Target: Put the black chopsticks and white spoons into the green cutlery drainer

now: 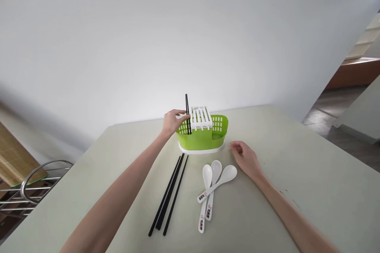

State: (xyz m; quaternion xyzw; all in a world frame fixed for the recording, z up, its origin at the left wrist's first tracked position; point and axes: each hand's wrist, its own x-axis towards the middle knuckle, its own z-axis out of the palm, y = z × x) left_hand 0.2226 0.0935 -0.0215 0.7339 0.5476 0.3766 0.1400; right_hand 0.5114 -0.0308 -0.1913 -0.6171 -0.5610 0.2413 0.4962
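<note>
A green utensil basket with a white base and a white slotted rack across its middle stands near the wall. My left hand pinches a pair of black chopsticks, which stand upright with their lower ends inside the basket's left compartment. To the right of the basket, my right hand rests on the table with fingers loosely curled and nothing visible in them. Just left of it lie three white spoons, overlapping one another. More black chopsticks lie in a loose bundle in front of the basket.
The pale table meets a white wall behind the basket. At the lower left, beyond the table edge, are a metal wire rack and a wooden board. A floor shows at the right.
</note>
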